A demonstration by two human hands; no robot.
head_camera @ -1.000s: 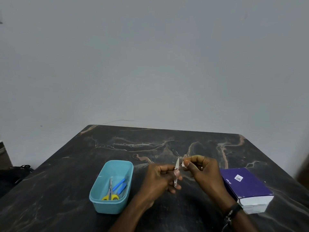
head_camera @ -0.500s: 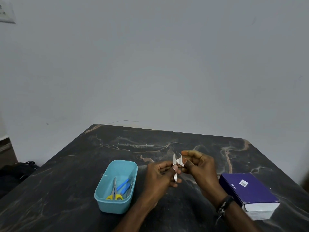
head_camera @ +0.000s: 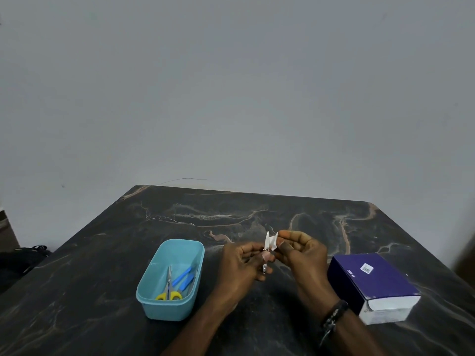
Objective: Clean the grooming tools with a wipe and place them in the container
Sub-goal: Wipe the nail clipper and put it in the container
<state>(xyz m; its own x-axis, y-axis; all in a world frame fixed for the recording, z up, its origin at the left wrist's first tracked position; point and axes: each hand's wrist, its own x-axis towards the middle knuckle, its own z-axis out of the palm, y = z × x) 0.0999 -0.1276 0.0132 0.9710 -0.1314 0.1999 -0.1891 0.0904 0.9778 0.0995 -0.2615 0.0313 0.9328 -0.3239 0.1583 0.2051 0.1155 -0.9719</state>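
Over the dark marble-patterned table (head_camera: 128, 265), I held a small metal grooming tool (head_camera: 266, 244), likely a nail clipper, upright in my left hand (head_camera: 244, 263), fingers curled round its lower half, just right of the blue container (head_camera: 154, 307). My right hand (head_camera: 300, 253) pinched a folded white wipe (head_camera: 274, 241) against the tool's upper end. Yellow-handled scissors (head_camera: 168, 286) and blue-handled tools (head_camera: 183, 277) already lay inside the container; a purple box (head_camera: 372, 278) sat well to its right. The wiping step appeared to be in hand. Next, I judged, the wipe needed drawing along the metal, then the tool carried left and lowered into the container.
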